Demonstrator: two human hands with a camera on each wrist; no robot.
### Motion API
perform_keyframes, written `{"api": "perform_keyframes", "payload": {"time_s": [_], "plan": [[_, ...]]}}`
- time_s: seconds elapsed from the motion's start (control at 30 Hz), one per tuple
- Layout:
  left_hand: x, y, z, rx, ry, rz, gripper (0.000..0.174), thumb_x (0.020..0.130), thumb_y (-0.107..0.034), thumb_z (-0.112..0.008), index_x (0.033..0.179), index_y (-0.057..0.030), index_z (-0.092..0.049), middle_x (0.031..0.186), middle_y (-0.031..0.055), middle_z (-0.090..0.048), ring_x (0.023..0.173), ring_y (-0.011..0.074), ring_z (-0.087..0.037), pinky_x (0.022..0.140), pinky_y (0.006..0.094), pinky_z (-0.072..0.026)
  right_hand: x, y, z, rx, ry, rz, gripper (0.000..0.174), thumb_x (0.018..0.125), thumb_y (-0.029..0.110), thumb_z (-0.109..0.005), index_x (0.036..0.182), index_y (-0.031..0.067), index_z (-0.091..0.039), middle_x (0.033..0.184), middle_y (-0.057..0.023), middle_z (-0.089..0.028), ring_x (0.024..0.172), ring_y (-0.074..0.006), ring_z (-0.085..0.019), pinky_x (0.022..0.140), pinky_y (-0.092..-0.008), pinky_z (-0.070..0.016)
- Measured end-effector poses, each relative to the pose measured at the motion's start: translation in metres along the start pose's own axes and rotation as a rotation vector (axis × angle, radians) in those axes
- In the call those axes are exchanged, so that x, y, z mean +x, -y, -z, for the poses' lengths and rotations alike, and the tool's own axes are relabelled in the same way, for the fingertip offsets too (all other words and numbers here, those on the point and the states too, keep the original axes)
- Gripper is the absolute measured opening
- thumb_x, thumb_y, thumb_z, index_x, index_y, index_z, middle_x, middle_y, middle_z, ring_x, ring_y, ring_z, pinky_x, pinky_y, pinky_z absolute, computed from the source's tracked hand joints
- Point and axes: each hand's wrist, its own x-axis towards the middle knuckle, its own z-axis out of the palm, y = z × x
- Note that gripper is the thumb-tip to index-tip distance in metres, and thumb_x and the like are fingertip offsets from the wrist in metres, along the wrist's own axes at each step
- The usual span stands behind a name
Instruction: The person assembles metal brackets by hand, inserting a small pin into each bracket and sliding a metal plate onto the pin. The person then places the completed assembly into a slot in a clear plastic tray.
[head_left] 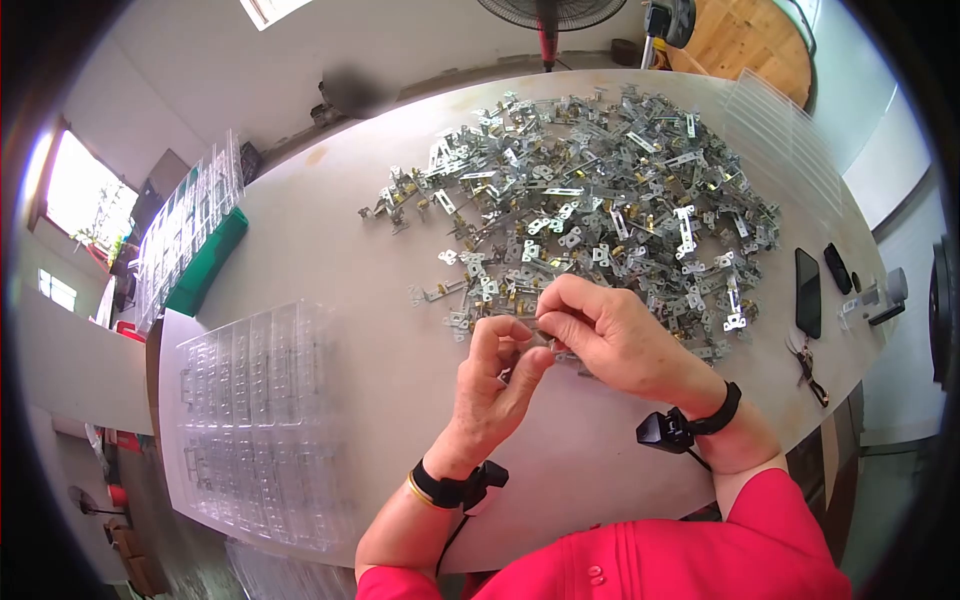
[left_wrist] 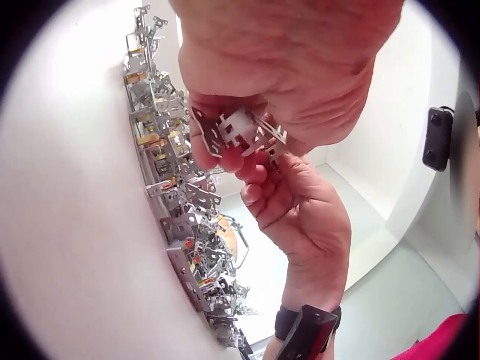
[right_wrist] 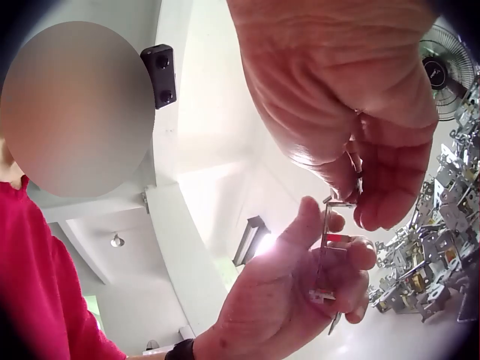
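Note:
Both hands meet over the table in front of the pile. The fingers of my left hand [head_left: 488, 395] are curled round a small silvery metal bracket [right_wrist: 324, 259] with bent tabs and holes. At the bracket's upper end in the right wrist view, my right hand [head_left: 630, 345] pinches with thumb and fingers; its fingertips partly hide that end. From the left wrist, the bracket [left_wrist: 241, 129] shows a plate with cutouts, standing out past the left fingers. Close beyond the hands spreads a large heap of similar metal brackets [head_left: 600, 215], some with brass-coloured parts.
Clear plastic compartment trays [head_left: 250, 400] lie at the table's left, with more trays [head_left: 190, 220] over a green bin [head_left: 208, 262] behind. At the right are a clear ribbed sheet [head_left: 785, 140], a phone [head_left: 808, 292], pliers [head_left: 808, 372] and a dark case [head_left: 838, 268].

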Motion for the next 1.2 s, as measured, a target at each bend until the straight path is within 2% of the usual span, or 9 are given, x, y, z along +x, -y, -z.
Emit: {"api": "perform_keyframes", "payload": {"time_s": [0.17, 0.37, 0.63, 0.73, 0.8, 0.93, 1.0, 1.03, 1.2], "plan": [[0.003, -0.011, 0.005, -0.125, -0.033, 0.083, 0.038, 0.109, -0.037, -0.044, 0.121, -0.0015, -0.050, 0.100, 0.0096, -0.068, 0.092, 0.0153, -0.062, 0.086, 0.0322, -0.0484, 0.004, -0.006, 0.003, 0.118, -0.075, 0.005, 0.008, 0.102, 0.010, -0.060, 0.100, 0.0030, -0.059, 0.076, -0.0025, -0.061, 0.070, -0.0093, -0.058, 0.063, -0.0280, -0.0490], [0.005, -0.014, 0.013, -0.179, 0.121, 0.162, 0.033, 0.106, -0.029, -0.053, 0.116, 0.0013, -0.063, 0.100, 0.0053, -0.067, 0.092, 0.0114, -0.058, 0.085, 0.0275, -0.0473, 0.007, -0.005, 0.007, 0.148, -0.107, -0.008, 0.008, 0.103, 0.010, -0.058, 0.099, 0.0028, -0.059, 0.077, -0.0005, -0.060, 0.069, -0.0076, -0.056, 0.064, -0.0258, -0.0495], [0.006, -0.013, 0.015, -0.276, 0.205, 0.157, 0.030, 0.106, -0.021, -0.055, 0.120, 0.0039, -0.062, 0.106, 0.0067, -0.067, 0.095, 0.0132, -0.060, 0.088, 0.0295, -0.0496, 0.009, -0.008, 0.015, 0.154, -0.099, -0.005, 0.009, 0.105, 0.013, -0.058, 0.103, 0.0043, -0.060, 0.087, 0.0029, -0.061, 0.076, -0.0048, -0.061, 0.068, -0.0226, -0.0526], [0.002, -0.006, 0.013, -0.277, 0.177, 0.131, 0.026, 0.105, -0.015, -0.055, 0.122, 0.0043, -0.061, 0.109, 0.0078, -0.067, 0.095, 0.0139, -0.062, 0.088, 0.0295, -0.0503, 0.012, -0.008, 0.013, 0.195, -0.151, -0.006, 0.006, 0.102, 0.008, -0.059, 0.100, 0.0033, -0.061, 0.079, -0.0003, -0.061, 0.070, -0.0082, -0.058, 0.065, -0.0241, -0.0493], [0.002, -0.003, 0.011, -0.274, 0.146, 0.102, 0.024, 0.105, -0.012, -0.055, 0.123, 0.0033, -0.060, 0.111, 0.0069, -0.067, 0.094, 0.0131, -0.061, 0.087, 0.0286, -0.0501, 0.016, -0.013, 0.012, -0.219, -0.382, 0.429, 0.005, 0.098, 0.007, -0.064, 0.098, 0.0031, -0.062, 0.080, -0.0029, -0.064, 0.069, -0.0124, -0.060, 0.064, -0.0254, -0.0486], [0.003, 0.001, 0.008, -0.036, 0.009, 0.011, 0.018, 0.105, -0.008, -0.055, 0.120, 0.0008, -0.060, 0.104, 0.0033, -0.064, 0.089, 0.0109, -0.059, 0.083, 0.0260, -0.0494, 0.005, 0.009, 0.011, -0.300, -0.422, 0.434, 0.005, 0.095, 0.007, -0.067, 0.096, 0.0043, -0.063, 0.077, -0.0077, -0.064, 0.063, -0.0177, -0.060, 0.060, -0.0286, -0.0481], [0.005, 0.002, 0.007, 0.017, -0.046, 0.003, 0.017, 0.105, -0.008, -0.056, 0.118, 0.0005, -0.060, 0.102, 0.0027, -0.063, 0.088, 0.0104, -0.058, 0.081, 0.0253, -0.0494, -0.005, 0.015, 0.005, -0.236, -0.238, 0.185, 0.006, 0.094, 0.008, -0.068, 0.096, 0.0058, -0.064, 0.073, -0.0110, -0.064, 0.059, -0.0224, -0.061, 0.055, -0.0328, -0.0473], [0.006, 0.002, 0.006, 0.116, -0.097, -0.079, 0.015, 0.104, -0.006, -0.057, 0.116, 0.0008, -0.061, 0.100, 0.0030, -0.062, 0.086, 0.0106, -0.058, 0.079, 0.0256, -0.0499, -0.005, 0.012, 0.000, -0.275, -0.238, 0.219, 0.005, 0.093, 0.011, -0.068, 0.093, 0.0076, -0.063, 0.070, -0.0134, -0.063, 0.059, -0.0292, -0.063, 0.053, -0.0377, -0.0476], [0.009, -0.008, 0.004, 0.370, -0.207, -0.271, 0.013, 0.099, -0.001, -0.061, 0.111, 0.0019, -0.061, 0.097, 0.0074, -0.063, 0.083, 0.0142, -0.061, 0.075, 0.0285, -0.0516, -0.005, 0.008, -0.006, -0.380, -0.211, 0.230, 0.007, 0.093, 0.014, -0.066, 0.091, 0.0081, -0.062, 0.069, -0.0133, -0.065, 0.062, -0.0339, -0.065, 0.054, -0.0417, -0.0488]]}}
